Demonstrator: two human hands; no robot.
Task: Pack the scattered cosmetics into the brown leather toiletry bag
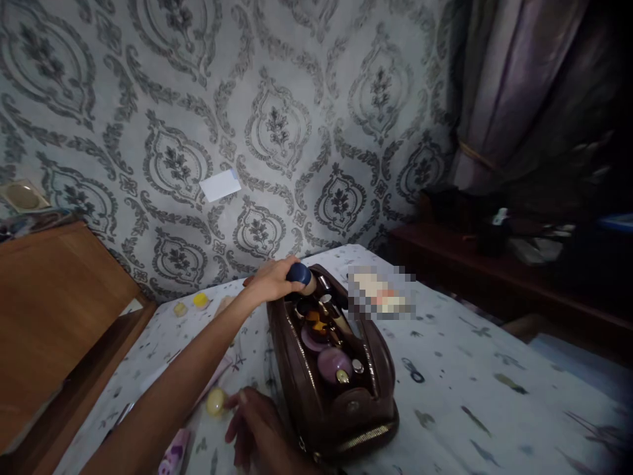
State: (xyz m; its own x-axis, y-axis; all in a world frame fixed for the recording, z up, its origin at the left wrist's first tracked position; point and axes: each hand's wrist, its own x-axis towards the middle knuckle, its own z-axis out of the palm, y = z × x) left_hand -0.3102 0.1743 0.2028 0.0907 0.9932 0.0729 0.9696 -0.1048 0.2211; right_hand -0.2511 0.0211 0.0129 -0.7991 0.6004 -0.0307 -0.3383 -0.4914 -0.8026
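A brown leather cosmetic bag (341,406) lies unzipped on the patterned white cloth. At its far end my left hand (274,280) is closed around a dark-blue-capped bottle (299,274), partly inside the opening. Inside the bag are a shiny purple round container (334,365), an amber-coloured piece (315,324), a gold-and-silver tube (333,313) and other small cosmetics. Low in front, beside the bag's near left side, my right hand (257,419) has its fingers apart and holds nothing. Its fingertips are close to a pale yellow round item (216,401); whether they touch is unclear.
Left of the bag lie a purple-and-white tube (174,452), a yellow-lidded little jar (200,301) and a small yellowish pot (180,309). A blurred-out packet (380,293) is to the right. A wooden panel (64,316) stands at left, a dark shelf (445,264) at right.
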